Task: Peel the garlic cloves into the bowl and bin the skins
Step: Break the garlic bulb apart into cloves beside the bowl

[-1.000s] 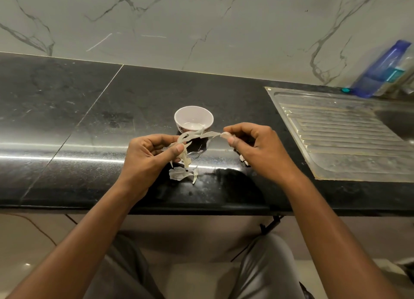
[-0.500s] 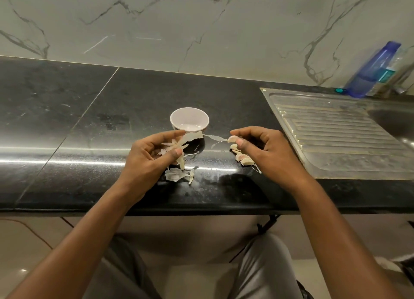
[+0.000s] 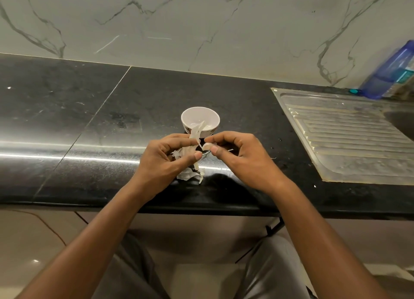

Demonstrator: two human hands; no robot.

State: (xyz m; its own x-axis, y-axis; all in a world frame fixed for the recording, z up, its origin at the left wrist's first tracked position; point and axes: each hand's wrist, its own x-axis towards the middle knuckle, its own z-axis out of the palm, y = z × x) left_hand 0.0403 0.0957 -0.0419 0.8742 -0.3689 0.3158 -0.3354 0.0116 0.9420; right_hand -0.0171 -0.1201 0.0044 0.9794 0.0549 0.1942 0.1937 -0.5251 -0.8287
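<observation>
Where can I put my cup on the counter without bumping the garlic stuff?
The dark counter left of the bowl, back to the marble wall, is bare. The strip between bowl and steel drainboard is nearly bare. Crowded: just in front of the bowl, where the left hand holds garlic skins and the right hand pinches a clove.

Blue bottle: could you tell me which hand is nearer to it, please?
Right. The right hand is across the drainboard from the blue bottle; the left hand is farther left.
</observation>
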